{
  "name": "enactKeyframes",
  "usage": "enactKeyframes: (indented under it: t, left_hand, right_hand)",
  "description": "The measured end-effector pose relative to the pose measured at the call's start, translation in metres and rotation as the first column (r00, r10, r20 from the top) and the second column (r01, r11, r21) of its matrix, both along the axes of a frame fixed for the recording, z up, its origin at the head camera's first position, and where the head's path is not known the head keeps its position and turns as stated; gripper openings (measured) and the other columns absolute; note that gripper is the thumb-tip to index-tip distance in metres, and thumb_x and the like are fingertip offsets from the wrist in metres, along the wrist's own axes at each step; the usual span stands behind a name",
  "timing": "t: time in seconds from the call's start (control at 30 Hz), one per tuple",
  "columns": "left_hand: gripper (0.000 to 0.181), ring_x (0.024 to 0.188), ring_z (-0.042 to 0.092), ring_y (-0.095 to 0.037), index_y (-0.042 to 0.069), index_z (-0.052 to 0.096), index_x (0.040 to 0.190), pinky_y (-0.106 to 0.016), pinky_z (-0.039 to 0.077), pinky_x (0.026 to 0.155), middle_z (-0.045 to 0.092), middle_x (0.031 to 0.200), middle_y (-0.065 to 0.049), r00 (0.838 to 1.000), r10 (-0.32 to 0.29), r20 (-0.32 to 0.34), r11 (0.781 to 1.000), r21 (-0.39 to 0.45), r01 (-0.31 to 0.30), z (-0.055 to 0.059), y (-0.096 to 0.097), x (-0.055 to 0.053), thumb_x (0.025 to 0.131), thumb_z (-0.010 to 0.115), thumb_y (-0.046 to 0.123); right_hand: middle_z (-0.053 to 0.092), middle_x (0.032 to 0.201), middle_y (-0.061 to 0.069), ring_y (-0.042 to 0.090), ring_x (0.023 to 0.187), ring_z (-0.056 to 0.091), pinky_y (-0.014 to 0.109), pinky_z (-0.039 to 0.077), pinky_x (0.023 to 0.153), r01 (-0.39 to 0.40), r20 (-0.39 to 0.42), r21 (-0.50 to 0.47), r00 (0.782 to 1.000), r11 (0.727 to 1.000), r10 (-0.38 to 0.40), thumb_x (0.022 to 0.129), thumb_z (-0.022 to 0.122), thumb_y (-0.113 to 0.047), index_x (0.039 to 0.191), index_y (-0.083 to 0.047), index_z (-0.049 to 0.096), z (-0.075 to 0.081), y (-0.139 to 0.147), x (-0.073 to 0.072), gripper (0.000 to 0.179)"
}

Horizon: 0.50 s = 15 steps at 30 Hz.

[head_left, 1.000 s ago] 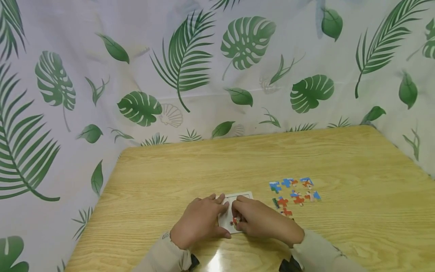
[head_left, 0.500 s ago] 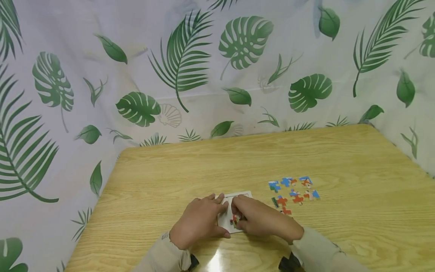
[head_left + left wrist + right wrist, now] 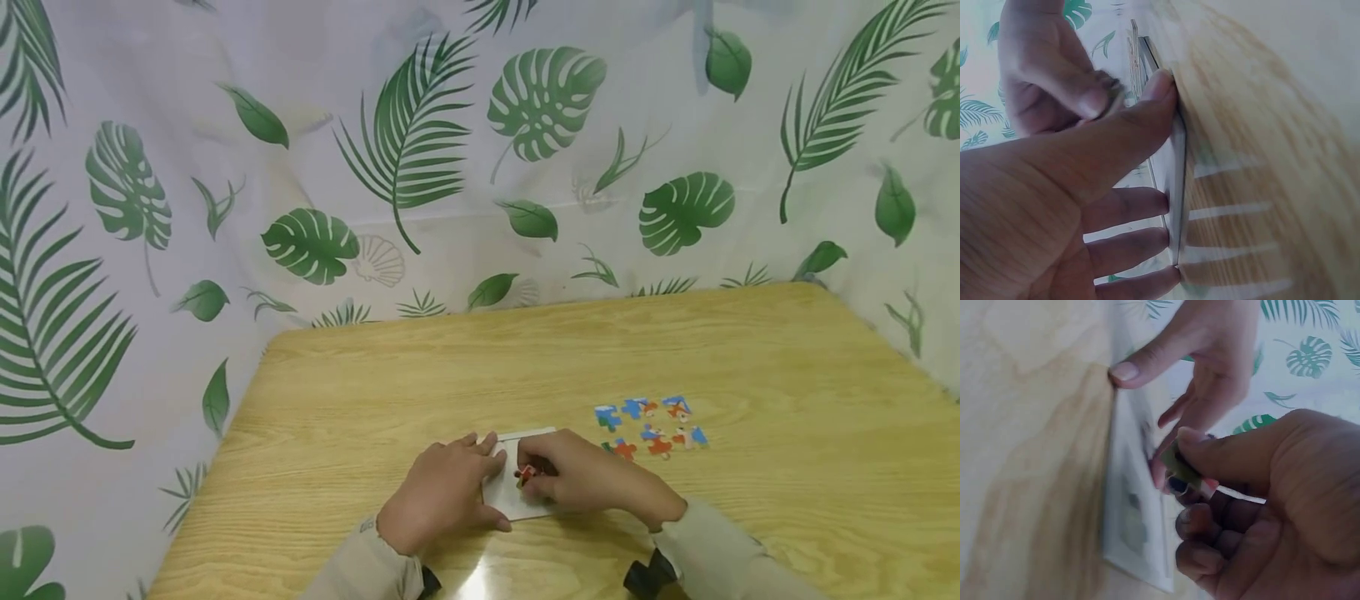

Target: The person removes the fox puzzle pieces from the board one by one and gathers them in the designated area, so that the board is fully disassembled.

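Note:
My left hand (image 3: 442, 492) lies at the left side of a small white puzzle tray (image 3: 504, 497) on the table. Its thumb touches the near edge and the other fingers reach to the far left part. Over the tray, my right hand (image 3: 596, 473) pinches a red and green jigsaw piece (image 3: 527, 473) between thumb and fingers. In the right wrist view the piece (image 3: 1180, 465) is tilted and held apart from the tray (image 3: 1130, 494). The left wrist view shows the left fingertips along the tray's edge (image 3: 1176, 175); there the right hand partly hides the piece.
Several loose jigsaw pieces (image 3: 660, 440), blue, red and orange, lie right of the tray on the wooden table (image 3: 360, 383). The right forearm covers the table just in front of them. A white leaf-patterned cloth (image 3: 450, 167) hangs behind the table.
My right hand has lifted the jigsaw piece off the tray's surface and shifted slightly right. The left hand stays in place. The lowest loose red piece is now hidden by the right hand.

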<state>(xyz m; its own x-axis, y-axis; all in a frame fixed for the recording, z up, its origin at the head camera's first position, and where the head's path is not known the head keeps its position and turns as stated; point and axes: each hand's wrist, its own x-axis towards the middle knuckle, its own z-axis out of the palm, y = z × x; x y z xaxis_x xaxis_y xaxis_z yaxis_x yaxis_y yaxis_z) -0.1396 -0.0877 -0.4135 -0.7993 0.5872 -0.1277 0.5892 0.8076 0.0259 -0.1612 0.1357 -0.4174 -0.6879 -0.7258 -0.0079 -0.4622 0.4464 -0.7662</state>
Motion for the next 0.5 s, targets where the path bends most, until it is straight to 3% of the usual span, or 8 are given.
enactKeyframes:
  t: [0.3,0.5]
  left_hand:
    - [0.087,0.141,0.050,-0.026,0.022,0.061,0.147,-0.051,0.053,0.100,0.049,0.157,-0.003,1.000,0.007,0.009,1.000,-0.006,-0.007,0.001,0.002,-0.001,0.076,0.077,0.071]
    - [0.086,0.139,0.052,-0.028,0.021,0.062,0.146,-0.051,0.054,0.098,0.050,0.155,-0.004,1.000,0.012,0.013,1.000,-0.010,-0.012,0.002,0.003,0.000,0.076,0.079,0.069]
  right_hand:
    - [0.063,0.085,-0.007,0.006,0.074,0.054,0.027,0.049,0.065,-0.018,-0.034,-0.069,0.999,0.997,0.016,0.099,0.070,-0.010,0.097,-0.012,0.071,0.009,0.024,0.000,0.003]
    - [0.065,0.098,-0.001,0.007,0.079,0.056,0.028,0.052,0.068,0.009,-0.083,-0.049,0.996,0.999,-0.013,0.102,0.062,-0.003,0.109,-0.007,0.074,0.006,0.053,0.000,0.015]
